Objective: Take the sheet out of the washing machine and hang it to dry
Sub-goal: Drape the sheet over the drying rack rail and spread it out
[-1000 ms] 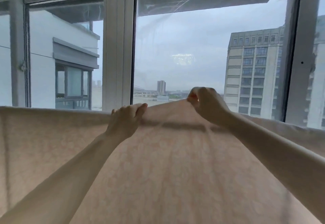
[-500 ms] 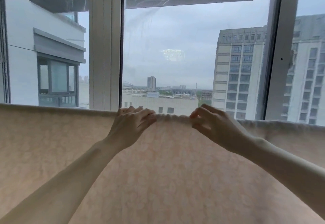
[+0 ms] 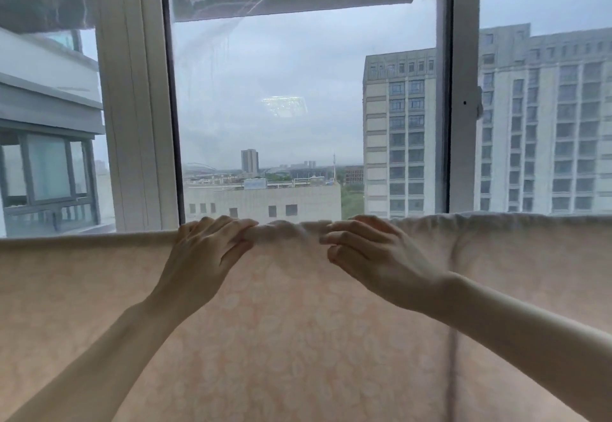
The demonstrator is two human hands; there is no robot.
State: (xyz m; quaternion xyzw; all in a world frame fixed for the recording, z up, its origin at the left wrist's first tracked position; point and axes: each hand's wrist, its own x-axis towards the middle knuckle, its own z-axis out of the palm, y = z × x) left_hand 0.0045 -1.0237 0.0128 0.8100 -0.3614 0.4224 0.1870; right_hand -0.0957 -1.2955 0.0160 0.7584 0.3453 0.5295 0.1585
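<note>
Tall window (image 3: 298, 97) with white frames (image 3: 132, 107), grey daylight, apartment blocks (image 3: 536, 123) outside.

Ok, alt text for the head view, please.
Both hands, left hand and right hand, rest curled fingers on the top fold of a pale patterned sheet hung across the frame. Behind it, a large window shows grey sky and apartment blocks.

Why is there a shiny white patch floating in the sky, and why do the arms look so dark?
Head view: the white patch is glare, probably a lamp reflected in the window glass. Daylight comes from behind, so the left hand, right hand and sheet are backlit and dim. The wide lens bends the window frame slightly.
</note>
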